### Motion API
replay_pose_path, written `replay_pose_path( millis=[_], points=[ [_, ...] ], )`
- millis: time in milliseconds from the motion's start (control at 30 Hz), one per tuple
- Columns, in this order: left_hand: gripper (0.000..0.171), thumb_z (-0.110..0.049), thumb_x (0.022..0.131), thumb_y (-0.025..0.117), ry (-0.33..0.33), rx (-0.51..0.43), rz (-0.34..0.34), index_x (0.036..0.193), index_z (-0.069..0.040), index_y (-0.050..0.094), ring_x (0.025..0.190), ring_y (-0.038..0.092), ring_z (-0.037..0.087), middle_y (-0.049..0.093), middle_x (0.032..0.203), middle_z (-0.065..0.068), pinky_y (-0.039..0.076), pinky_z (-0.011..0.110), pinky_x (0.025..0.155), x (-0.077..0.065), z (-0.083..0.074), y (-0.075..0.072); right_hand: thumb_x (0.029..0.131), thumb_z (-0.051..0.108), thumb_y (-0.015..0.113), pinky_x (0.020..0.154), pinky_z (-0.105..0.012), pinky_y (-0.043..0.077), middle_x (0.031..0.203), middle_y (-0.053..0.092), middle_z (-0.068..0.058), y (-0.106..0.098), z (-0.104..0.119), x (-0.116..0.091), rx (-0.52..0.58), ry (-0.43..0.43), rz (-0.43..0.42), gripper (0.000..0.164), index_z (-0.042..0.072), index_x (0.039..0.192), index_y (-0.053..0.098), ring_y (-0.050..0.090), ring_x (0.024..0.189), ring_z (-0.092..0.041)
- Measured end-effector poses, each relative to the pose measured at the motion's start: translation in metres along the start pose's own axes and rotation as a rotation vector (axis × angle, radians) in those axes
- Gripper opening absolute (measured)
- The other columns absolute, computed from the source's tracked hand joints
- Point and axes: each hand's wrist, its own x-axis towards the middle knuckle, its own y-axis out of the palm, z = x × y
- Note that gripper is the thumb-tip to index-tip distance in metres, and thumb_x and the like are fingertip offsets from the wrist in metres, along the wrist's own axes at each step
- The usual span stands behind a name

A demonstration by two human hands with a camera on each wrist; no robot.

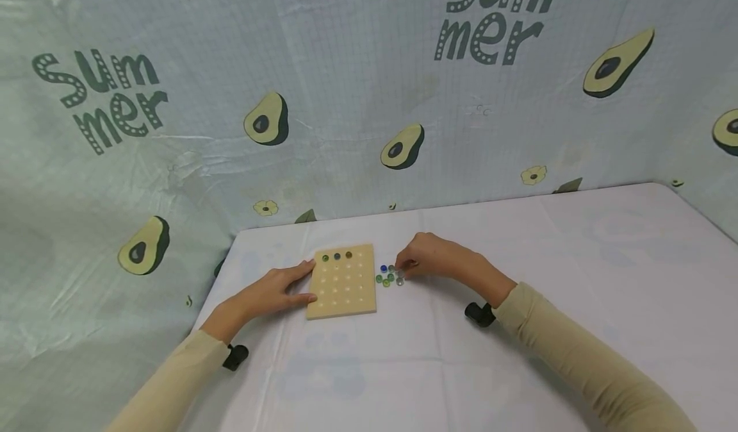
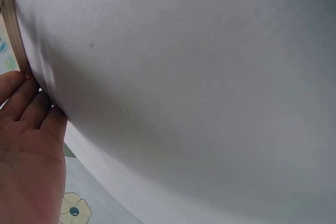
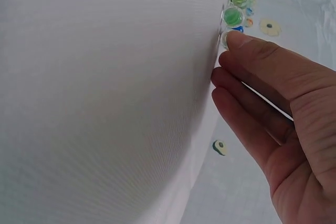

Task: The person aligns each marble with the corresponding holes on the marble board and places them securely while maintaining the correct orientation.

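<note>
A square wooden board [image 1: 343, 284] with rows of shallow hollows lies on the table. Three marbles, a green one [image 1: 325, 258], a bluish one [image 1: 337, 256] and a brownish one [image 1: 348, 255], sit in its far row. My left hand [image 1: 272, 294] rests against the board's left edge, thumb and forefinger apart and fairly straight. Right of the board lies a loose cluster of glass marbles, among them a blue one [image 1: 384, 269] and a green one [image 3: 233, 16]. At this cluster my right hand [image 1: 435, 256] pinches a clear marble [image 3: 224, 40], mostly hidden behind the thumb.
A white cloth [image 1: 490, 381] covers the table. Behind and to the left hangs a pale curtain [image 1: 340, 66] printed with avocados and lettering. Dark wrist cameras sit under both forearms, the right one [image 1: 480, 315] close above the cloth.
</note>
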Motion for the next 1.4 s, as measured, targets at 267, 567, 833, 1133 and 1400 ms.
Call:
replay_pose_path(
  millis=[267,567,833,1133,1400],
  points=[
    [0.09,-0.056,0.094,0.066,0.036,0.01,-0.002,0.157,0.0,0.035,0.145,0.039,0.039,0.038,0.159,0.021,0.036,0.055,0.115,0.0037,-0.0019,-0.0001,0.087,0.009,0.081,0.08,-0.02,0.056,0.1,0.078,0.002,-0.0004,0.0036,-0.0013,-0.05,0.003,0.018,0.017,0.009,0.104,0.08,0.067,0.086,-0.003],
    [0.09,-0.057,0.093,0.068,0.019,0.033,-0.004,0.155,0.001,0.038,0.144,0.041,0.038,0.041,0.157,0.021,0.037,0.053,0.114,0.0023,-0.0004,-0.0031,0.089,0.009,0.08,0.081,-0.02,0.056,0.099,0.077,0.003,0.0028,0.002,0.0036,-0.044,-0.005,-0.006,0.014,0.011,0.103,0.08,0.067,0.086,-0.003],
    [0.09,-0.054,0.093,0.069,-0.001,-0.007,0.024,0.156,0.001,0.036,0.145,0.038,0.04,0.038,0.156,0.026,0.035,0.055,0.115,0.0048,-0.0052,-0.0066,0.09,0.012,0.079,0.078,-0.02,0.055,0.099,0.077,0.004,0.0031,-0.0022,-0.0008,-0.031,-0.017,-0.031,0.012,0.011,0.103,0.08,0.066,0.086,-0.001],
    [0.088,-0.05,0.095,0.068,-0.014,-0.018,0.018,0.157,0.001,0.032,0.148,0.034,0.04,0.033,0.16,0.024,0.032,0.055,0.117,0.003,-0.006,-0.0034,0.091,0.011,0.077,0.077,-0.02,0.055,0.099,0.077,0.004,0.003,-0.0009,-0.0027,-0.024,-0.008,-0.076,0.014,0.011,0.105,0.08,0.066,0.084,0.0],
    [0.086,-0.05,0.098,0.064,-0.022,-0.016,0.005,0.159,0.0,0.029,0.149,0.032,0.039,0.031,0.162,0.021,0.031,0.055,0.118,0.0005,-0.0062,0.0015,0.092,0.014,0.077,0.077,-0.019,0.055,0.099,0.078,0.006,-0.0005,0.0,-0.0009,-0.013,-0.034,-0.113,0.013,0.012,0.105,0.081,0.068,0.085,-0.001]
  ],
)
